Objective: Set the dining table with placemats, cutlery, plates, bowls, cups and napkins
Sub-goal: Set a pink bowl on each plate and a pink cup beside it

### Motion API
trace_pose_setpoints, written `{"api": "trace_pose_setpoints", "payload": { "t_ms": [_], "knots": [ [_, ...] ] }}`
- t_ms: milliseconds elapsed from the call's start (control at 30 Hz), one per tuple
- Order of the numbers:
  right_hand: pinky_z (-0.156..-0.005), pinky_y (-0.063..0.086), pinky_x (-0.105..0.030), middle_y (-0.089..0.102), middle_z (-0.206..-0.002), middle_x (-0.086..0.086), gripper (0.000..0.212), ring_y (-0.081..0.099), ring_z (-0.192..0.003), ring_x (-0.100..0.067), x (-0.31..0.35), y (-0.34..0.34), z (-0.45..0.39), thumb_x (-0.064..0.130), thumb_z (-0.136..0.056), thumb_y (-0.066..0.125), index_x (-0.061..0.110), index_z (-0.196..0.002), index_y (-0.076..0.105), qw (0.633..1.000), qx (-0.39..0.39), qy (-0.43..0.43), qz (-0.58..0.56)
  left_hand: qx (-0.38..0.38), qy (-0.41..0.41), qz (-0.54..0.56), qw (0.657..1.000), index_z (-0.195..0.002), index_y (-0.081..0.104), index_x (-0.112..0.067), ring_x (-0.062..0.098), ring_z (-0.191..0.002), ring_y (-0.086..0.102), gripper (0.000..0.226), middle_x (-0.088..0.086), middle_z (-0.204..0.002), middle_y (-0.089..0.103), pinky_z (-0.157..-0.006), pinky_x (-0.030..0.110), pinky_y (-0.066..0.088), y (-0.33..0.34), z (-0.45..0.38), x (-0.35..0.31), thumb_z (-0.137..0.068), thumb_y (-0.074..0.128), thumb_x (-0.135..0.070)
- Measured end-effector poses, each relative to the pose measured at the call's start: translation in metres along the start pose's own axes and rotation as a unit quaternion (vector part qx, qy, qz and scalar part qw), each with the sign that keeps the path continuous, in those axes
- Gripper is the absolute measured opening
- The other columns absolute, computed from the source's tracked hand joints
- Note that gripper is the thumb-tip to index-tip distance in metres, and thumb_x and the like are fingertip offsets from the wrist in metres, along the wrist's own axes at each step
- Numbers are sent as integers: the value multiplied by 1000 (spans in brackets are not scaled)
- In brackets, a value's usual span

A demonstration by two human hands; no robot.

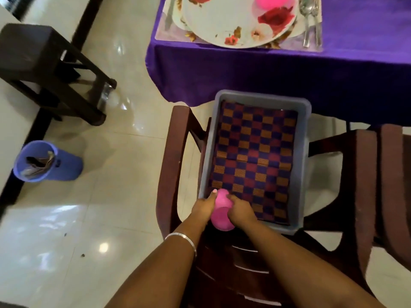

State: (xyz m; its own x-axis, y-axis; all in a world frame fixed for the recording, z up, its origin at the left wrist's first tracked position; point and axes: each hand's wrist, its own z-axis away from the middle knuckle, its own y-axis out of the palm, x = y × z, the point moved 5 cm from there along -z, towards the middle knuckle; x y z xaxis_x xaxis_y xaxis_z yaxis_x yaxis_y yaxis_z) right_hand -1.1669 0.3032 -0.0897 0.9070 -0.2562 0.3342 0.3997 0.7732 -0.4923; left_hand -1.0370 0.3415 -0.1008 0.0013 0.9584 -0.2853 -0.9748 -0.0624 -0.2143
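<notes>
Head view: pink cup (221, 213) gripped between left hand (204, 207) and right hand (241, 211), fingers curled round both sides, at near edge of grey tub (305, 121) on chair (175, 156). Lift clear of tub rim; carry upright; set beside floral plate (222, 21) on purple tablecloth (244, 72).

Glossy cream floor tiles (93, 196) spread left of the hands and catch bright glare. Far to their upper left stands a dark wooden stool (44, 70). A blue bin (47, 161) sits on the floor, left of them.
</notes>
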Motion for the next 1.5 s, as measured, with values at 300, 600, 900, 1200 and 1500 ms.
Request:
{"api": "trace_pose_setpoints", "payload": {
  "t_ms": [300,600,900,1200,1500],
  "knots": [
    [-94,48,-36,57,-131,-13,42,55,-117,-31,8,-76,58,13,-94,43,20,-134,52,992,-104,7,-76,167,164,-56,971,-113,63,-22,12,-91,64,45,5,-116,67,-68,20,51,14,84,-68,-86,60,-58],
    [-75,46,-32,59,-124,-15,43,58,-109,-32,91,-166,223,4,-86,48,7,-128,53,964,-245,-78,-71,151,565,-202,785,-152,-3,-37,7,-144,23,138,-11,-157,14,-116,36,31,-52,249,-77,-52,89,-57],
    [-50,54,-33,65,-84,-13,16,63,-49,-20,145,-154,378,16,-95,50,15,-108,40,916,-314,-176,-175,-29,755,-165,634,-151,16,-31,-2,-123,44,115,-15,-143,41,-93,7,40,-122,376,-76,-61,83,-59],
    [-64,47,-21,59,-71,8,19,56,-70,-9,258,-186,355,12,-74,79,19,-73,62,863,-420,-233,-157,-41,765,-132,629,-140,32,-35,-1,-117,51,99,-22,-128,49,-85,13,50,-217,367,-135,-58,86,-51],
    [-60,39,-20,60,-78,8,10,54,-75,-7,427,-225,268,20,-76,79,18,-78,69,875,-409,-244,-90,-104,754,-174,624,-136,27,-43,6,-116,52,98,-19,-130,46,-84,28,57,-360,300,-242,-58,85,-55]
  ]
}}
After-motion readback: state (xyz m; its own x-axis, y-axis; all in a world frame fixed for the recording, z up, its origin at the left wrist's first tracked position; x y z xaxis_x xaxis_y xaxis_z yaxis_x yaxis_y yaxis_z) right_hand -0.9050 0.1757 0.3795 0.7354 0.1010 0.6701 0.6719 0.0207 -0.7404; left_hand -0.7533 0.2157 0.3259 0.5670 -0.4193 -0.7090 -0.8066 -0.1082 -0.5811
